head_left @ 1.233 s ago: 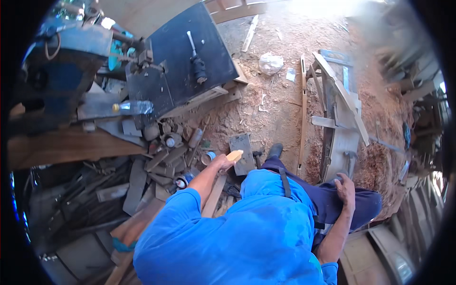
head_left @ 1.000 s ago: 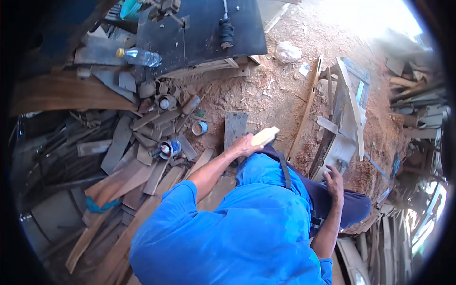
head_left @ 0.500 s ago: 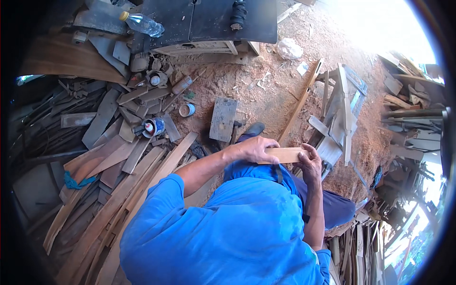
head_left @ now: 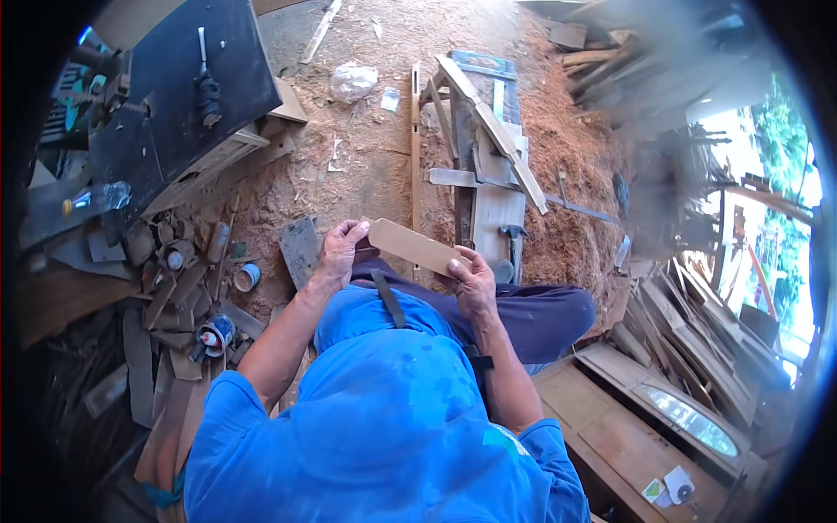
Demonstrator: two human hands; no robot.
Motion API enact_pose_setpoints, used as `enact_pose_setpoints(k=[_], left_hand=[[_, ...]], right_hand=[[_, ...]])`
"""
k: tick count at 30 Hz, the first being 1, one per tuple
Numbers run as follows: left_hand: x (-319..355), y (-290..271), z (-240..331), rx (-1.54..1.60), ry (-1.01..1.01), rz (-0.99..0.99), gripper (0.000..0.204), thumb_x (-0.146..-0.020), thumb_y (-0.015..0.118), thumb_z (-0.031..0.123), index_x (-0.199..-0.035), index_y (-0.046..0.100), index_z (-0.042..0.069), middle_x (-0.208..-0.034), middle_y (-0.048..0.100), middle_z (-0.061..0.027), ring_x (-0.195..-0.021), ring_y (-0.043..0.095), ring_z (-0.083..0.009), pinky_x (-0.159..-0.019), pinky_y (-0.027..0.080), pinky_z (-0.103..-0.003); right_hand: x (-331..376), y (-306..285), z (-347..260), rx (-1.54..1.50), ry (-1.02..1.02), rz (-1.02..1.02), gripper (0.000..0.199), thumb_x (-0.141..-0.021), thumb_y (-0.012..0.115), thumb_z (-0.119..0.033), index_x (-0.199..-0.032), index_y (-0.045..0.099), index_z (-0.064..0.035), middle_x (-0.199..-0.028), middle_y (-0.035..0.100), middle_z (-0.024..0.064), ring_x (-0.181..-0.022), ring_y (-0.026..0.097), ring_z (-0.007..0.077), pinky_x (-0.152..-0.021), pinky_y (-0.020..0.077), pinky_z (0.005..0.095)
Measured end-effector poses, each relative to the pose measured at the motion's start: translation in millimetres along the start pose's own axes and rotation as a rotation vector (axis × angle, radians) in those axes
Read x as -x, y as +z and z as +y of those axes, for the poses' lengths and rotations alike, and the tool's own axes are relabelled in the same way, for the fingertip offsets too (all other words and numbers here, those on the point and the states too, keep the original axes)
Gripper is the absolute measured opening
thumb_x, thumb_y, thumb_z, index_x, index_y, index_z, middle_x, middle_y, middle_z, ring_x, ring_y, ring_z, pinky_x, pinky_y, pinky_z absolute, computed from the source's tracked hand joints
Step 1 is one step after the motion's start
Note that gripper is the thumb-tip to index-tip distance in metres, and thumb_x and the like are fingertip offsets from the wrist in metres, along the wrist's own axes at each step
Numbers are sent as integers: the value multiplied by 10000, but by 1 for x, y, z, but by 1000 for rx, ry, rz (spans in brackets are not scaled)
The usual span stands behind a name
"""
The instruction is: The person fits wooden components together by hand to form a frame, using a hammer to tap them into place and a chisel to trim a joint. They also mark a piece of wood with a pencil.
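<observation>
A short flat strip of pale wood (head_left: 411, 247) is held up in front of my lap, its left end with clipped corners. My left hand (head_left: 337, 253) is closed at that left end, thumb on top. At the opposite end, my right hand (head_left: 472, 277) pinches the strip between thumb and fingers. The strip slants down a little toward the right. Beyond my right hand, a hammer (head_left: 513, 234) lies on a low wooden bench (head_left: 491, 209). A grey block (head_left: 301, 247) rests on the ground beyond my left hand.
Wood shavings (head_left: 567, 166) cover the ground. A dark cabinet (head_left: 183, 96) with a plastic bottle (head_left: 98, 199) stands at the far left. A long wooden bar (head_left: 416, 148) lies ahead. Small cans (head_left: 248, 277) sit among scraps at left; a wooden door (head_left: 610, 418) lies at right.
My view has swung to the right, bringing the bench and hammer more into sight. The wood strip has tilted, its right end lower, and my left hand has shifted to its left end.
</observation>
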State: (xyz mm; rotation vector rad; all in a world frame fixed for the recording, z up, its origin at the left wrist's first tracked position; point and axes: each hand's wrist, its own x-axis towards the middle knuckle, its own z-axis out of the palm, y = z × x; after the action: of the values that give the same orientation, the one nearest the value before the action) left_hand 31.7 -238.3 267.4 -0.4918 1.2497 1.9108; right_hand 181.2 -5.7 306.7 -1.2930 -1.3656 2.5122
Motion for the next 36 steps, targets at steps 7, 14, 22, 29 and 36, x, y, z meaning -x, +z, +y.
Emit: enact_pose_setpoints(k=[7, 14, 22, 29, 36], left_hand=[[-21, 8, -3, -197, -97, -69, 194, -1041, 563, 233, -1073, 587, 43, -995, 710, -103, -862, 709, -197, -730, 602, -354], [-47, 43, -9, -281, -159, -250, 227, -1035, 576, 228, -1114, 592, 15, -1012, 696, -116, -895, 700, -203, -765, 604, -379], [-36, 143, -28, -188, -273, -500, 265, -1062, 512, 196, -1219, 557, -14, -1138, 674, -155, -1021, 692, -252, -933, 573, -413], [-30, 138, -30, -218, -340, -544, 263, -1003, 619, 161, -1195, 579, -14, -1113, 657, -129, -996, 679, -221, -896, 590, -379], [-46, 94, -53, -175, -417, -350, 198, -1024, 585, 172, -1147, 583, 17, -1097, 647, -95, -989, 673, -218, -871, 597, -375]], right_hand=[[16, -15, 7, 36, 41, 114, 411, -874, 765, -105, -1240, 597, -26, -1111, 635, 117, -934, 673, 194, -794, 631, 360], [36, -4, -32, 1485, -658, 320, 524, -778, 805, -371, -1209, 685, -98, -1232, 594, 131, -1241, 532, 287, -1091, 357, 509], [23, -33, -106, 1765, -541, 92, 729, -739, 808, -307, -1395, 525, -159, -1170, 624, 105, -1135, 594, 299, -1001, 451, 470], [33, -21, -108, 1752, -435, -33, 688, -660, 855, -180, -1242, 499, -100, -1049, 591, 173, -1036, 618, 388, -864, 511, 473], [-11, -5, -48, 1667, -240, -205, 850, -743, 786, -186, -1474, 356, -136, -1063, 617, 223, -1038, 621, 424, -875, 518, 517]])
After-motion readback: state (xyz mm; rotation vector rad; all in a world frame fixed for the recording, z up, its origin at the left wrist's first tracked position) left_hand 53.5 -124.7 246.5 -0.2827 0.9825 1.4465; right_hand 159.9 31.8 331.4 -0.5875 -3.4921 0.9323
